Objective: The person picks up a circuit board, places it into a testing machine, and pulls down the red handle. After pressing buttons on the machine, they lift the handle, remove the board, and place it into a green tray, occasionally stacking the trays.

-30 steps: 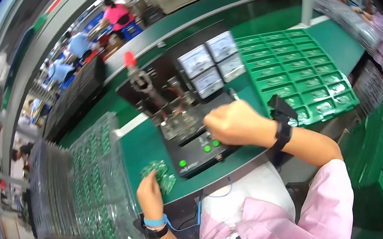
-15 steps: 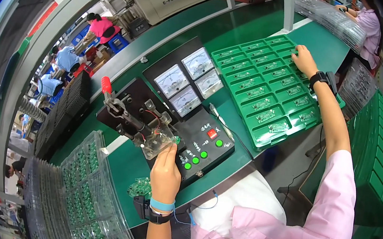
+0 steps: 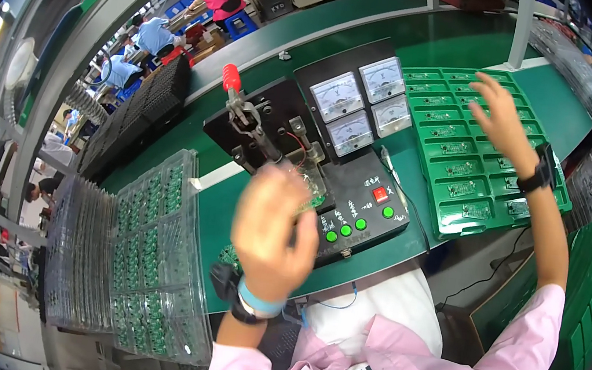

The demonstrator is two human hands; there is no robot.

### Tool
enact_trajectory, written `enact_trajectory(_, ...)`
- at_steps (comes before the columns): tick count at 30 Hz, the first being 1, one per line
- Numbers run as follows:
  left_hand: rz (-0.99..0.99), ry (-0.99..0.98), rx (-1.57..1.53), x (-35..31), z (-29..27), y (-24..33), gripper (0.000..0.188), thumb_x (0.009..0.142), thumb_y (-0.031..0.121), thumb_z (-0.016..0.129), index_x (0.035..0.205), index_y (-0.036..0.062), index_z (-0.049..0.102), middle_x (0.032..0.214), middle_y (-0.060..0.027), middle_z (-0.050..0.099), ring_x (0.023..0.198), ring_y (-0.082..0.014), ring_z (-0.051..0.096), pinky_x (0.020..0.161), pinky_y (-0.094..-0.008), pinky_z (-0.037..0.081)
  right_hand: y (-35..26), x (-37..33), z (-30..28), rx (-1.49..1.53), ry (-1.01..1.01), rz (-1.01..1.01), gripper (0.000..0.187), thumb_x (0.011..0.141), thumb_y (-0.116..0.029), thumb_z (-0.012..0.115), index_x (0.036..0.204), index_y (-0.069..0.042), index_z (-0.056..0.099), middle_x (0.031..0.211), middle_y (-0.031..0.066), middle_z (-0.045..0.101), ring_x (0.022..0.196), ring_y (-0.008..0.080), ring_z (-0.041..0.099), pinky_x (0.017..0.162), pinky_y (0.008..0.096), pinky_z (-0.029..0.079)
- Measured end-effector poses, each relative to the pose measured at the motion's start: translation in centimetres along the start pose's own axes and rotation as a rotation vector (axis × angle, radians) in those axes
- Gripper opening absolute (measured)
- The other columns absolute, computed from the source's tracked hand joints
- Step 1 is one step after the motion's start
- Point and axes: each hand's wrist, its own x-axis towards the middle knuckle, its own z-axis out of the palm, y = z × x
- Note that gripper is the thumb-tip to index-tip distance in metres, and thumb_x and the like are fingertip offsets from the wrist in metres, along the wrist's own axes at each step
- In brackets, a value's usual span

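My left hand, smeared by motion, is raised in front of the black test fixture with its red-handled toggle clamp. Whether its fingers hold anything does not show. Just past it, a green circuit board shows in part at the fixture's clear plate. My right hand hovers over the green compartment tray, fingers apart and nothing visible in them. Small circuit boards lie in the tray's compartments. Beside my left wrist, more loose boards rest on the bench, partly hidden.
A black control box with green buttons and a red switch sits before a panel of analog meters. Stacked clear trays of boards stand at left. A pen-like probe lies by the box. Other people work in the background.
My left hand has lifted away from the fixture's clear plate toward me. My right hand has drawn back from the tray's far edge, its fingers spreading. The whole view has shifted.
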Motion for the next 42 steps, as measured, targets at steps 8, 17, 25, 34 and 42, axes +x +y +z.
enact_trajectory(8,0.245,0.373,-0.266,6.5,0.2,-4.5,0.055,0.071,0.000,0.071,0.124,0.0002,0.056,0.121,-0.0186,0.061,0.116,-0.0329,0.057,0.099,-0.0464,0.043,-19.4,-6.1,-2.1,0.202,-0.247,-0.553,0.048,0.075,-0.015,0.073,0.120,-0.008,0.056,0.141,0.0144,0.047,0.134,0.0342,0.041,0.108,0.0580,0.030)
enact_trajectory(17,-0.103,0.226,-0.150,-5.1,-1.8,-4.7,0.042,0.073,-0.002,0.070,0.114,0.0011,0.063,0.113,-0.0161,0.065,0.104,-0.0337,0.062,0.091,-0.0424,0.049,-22.5,-9.9,1.1,0.437,0.020,-0.578,0.057,0.078,-0.032,0.071,0.127,-0.008,0.055,0.134,0.0154,0.051,0.127,0.0368,0.045,0.104,0.0528,0.036)
enact_trajectory(25,-0.240,0.025,-0.066,-6.7,0.0,-5.3,0.042,0.077,0.007,0.072,0.117,0.0030,0.062,0.123,-0.0163,0.059,0.111,-0.0337,0.058,0.093,-0.0418,0.047,-25.2,-11.3,4.9,0.366,-0.122,-0.401,0.051,0.080,-0.036,0.068,0.121,-0.008,0.060,0.123,0.0076,0.060,0.114,0.0264,0.054,0.102,0.0473,0.035)
enact_trajectory(34,0.095,0.086,0.232,-4.1,2.2,-5.9,0.069,0.070,0.047,0.079,0.124,0.0093,0.057,0.132,-0.0146,0.048,0.120,-0.0367,0.046,0.101,-0.0555,0.035,-25.4,-11.6,5.0,0.387,-0.086,-0.371,0.044,0.078,-0.029,0.070,0.116,-0.008,0.063,0.122,0.0063,0.061,0.113,0.0250,0.055,0.101,0.0461,0.035)
enact_trajectory(42,-0.118,-0.105,0.276,-4.3,3.6,-4.8,0.086,0.066,0.056,0.080,0.134,0.0112,0.052,0.124,-0.0247,0.038,0.117,-0.0434,0.035,0.104,-0.0623,0.024,-25.9,-11.0,4.3,0.390,-0.088,-0.357,0.039,0.077,-0.024,0.071,0.112,-0.008,0.064,0.117,0.0056,0.062,0.106,0.0236,0.056,0.098,0.0453,0.039)
